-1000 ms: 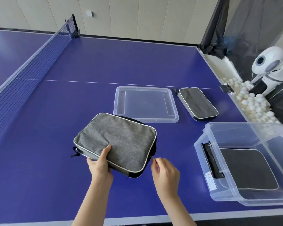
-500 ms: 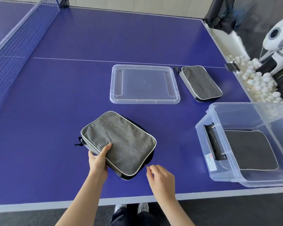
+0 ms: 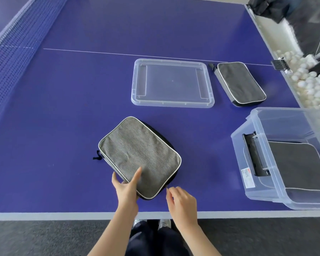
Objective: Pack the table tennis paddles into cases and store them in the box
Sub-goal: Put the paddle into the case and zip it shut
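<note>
Grey case (image 3: pixel 139 157) lying flat near the front edge of the blue surface (image 3: pixel 63 108), long axis running from far left to near right. Left hand (image 3: pixel 127 189) clamps the near-left corner, thumb on top; right hand (image 3: pixel 181 202) pinches the zipper pull at the near edge. Three cases in all: one behind (image 3: pixel 241 83), one (image 3: pixel 296 165) inside the clear box (image 3: pixel 262 126). One lid (image 3: pixel 173 83). Since the earlier frame, the right-hand grip has travelled along the zipper toward the near corner.

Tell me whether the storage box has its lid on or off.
Off. The clear box stands open-topped; its lid lies flat on the table, apart from it.
</note>
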The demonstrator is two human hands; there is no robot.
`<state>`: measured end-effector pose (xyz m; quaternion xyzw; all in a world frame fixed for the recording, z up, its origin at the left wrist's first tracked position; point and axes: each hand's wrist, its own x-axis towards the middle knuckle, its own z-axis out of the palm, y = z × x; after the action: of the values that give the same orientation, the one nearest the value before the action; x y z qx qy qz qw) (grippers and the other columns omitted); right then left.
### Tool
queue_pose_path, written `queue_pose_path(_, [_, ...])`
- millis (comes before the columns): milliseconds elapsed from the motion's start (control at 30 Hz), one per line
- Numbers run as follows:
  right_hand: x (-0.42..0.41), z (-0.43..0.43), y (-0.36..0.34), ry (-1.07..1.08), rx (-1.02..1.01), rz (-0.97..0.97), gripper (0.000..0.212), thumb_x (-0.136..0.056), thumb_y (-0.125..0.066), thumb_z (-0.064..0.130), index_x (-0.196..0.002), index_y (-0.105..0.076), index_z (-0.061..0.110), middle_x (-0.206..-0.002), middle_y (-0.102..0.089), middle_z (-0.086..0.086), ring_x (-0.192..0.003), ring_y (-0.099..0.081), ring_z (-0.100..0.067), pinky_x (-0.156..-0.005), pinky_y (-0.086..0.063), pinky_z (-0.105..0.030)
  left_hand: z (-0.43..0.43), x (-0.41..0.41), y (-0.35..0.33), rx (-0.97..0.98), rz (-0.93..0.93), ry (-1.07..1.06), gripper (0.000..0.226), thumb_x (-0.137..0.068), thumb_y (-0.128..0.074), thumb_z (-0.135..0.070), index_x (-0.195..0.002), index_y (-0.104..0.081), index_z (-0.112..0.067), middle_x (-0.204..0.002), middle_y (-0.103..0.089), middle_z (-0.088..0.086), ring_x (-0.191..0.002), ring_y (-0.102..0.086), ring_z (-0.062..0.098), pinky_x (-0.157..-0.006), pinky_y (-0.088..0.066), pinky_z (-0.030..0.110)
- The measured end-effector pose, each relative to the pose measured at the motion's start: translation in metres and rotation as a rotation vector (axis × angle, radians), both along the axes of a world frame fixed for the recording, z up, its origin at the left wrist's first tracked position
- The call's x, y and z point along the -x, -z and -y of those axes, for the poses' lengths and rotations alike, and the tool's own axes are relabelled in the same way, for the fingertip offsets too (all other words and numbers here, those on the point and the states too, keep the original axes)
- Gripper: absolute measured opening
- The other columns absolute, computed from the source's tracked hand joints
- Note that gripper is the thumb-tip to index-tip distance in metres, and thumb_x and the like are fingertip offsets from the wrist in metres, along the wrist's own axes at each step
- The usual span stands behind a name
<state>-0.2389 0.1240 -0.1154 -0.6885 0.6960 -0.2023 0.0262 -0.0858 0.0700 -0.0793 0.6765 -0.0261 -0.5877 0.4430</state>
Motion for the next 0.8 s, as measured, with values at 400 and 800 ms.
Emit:
queue_pose_path(400, [-0.006, -0.002, -0.001, -0.041, -0.009, -0.062, 0.033, -0.087, -0.055, 0.023, -0.054, -0.055, 0.016, -0.045, -0.042, 0.005, -0.036, -0.036, -0.013, -0.032, -0.025, -0.023, -0.018, 0.016, 0.004, -0.041, 0.108, 0.000, 0.084, -0.063, -0.088, -0.026, -0.133, -0.041, -0.024, -0.118, -0.061, 0.001, -0.102, -0.063, 0.020, -0.086, -0.056, 0.043])
queue_pose_path(800, [0.005, 0.005, -0.001, -0.068, 0.034, -0.064, 0.037, -0.087, -0.056, 0.022, -0.050, -0.050, 0.015, -0.044, -0.039, 0.004, -0.036, -0.033, -0.014, -0.033, -0.022, -0.024, -0.019, 0.006, 0.015, -0.041, 0.235, 0.105, 0.089, -0.060, -0.088, -0.035, -0.132, -0.035, -0.027, -0.115, -0.054, -0.002, -0.104, -0.060, 0.022, -0.093, -0.052, 0.047])
